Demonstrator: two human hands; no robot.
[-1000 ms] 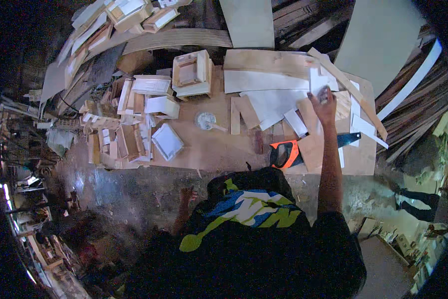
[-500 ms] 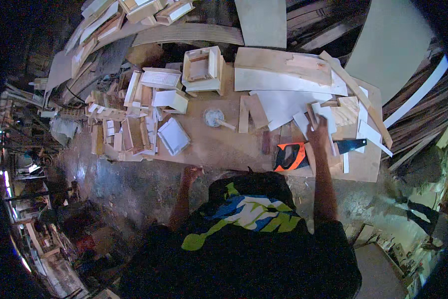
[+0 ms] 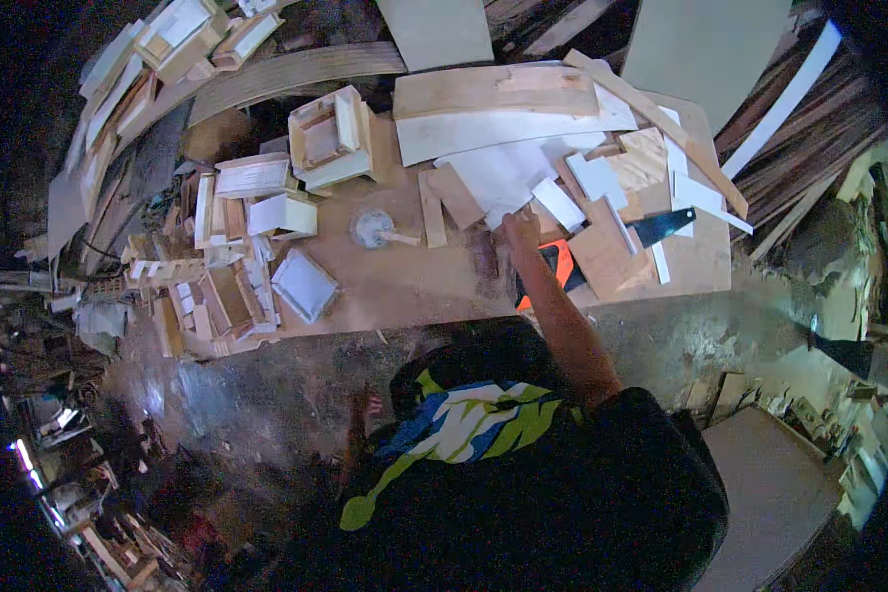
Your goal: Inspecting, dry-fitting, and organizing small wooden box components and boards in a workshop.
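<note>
My right hand (image 3: 521, 229) is at the lower corner of a white panel (image 3: 503, 168) on the workbench. Its fingers look bunched together, and whatever lies between them is too small to make out. To its right is a small white block (image 3: 559, 204). Close to my right wrist lies a handsaw (image 3: 564, 264) with an orange and black handle. A square wooden board (image 3: 607, 259) covers the middle of the saw, whose dark blade (image 3: 663, 227) shows beyond it. My left hand (image 3: 371, 407) hangs low beside my body, away from the bench, with its fingers dark and blurred.
Several small wooden boxes (image 3: 256, 178) crowd the bench's left side, near a larger open wooden box (image 3: 333, 138). A round pale tub (image 3: 372, 228) with a stick sits mid-bench. A long wooden strip (image 3: 661, 128) slants across white offcuts at the right. Large boards (image 3: 705, 49) lean behind.
The view has shifted, so the bench appears farther left. My right hand has moved left from the white blocks to the panel's corner. My left hand has dropped lower.
</note>
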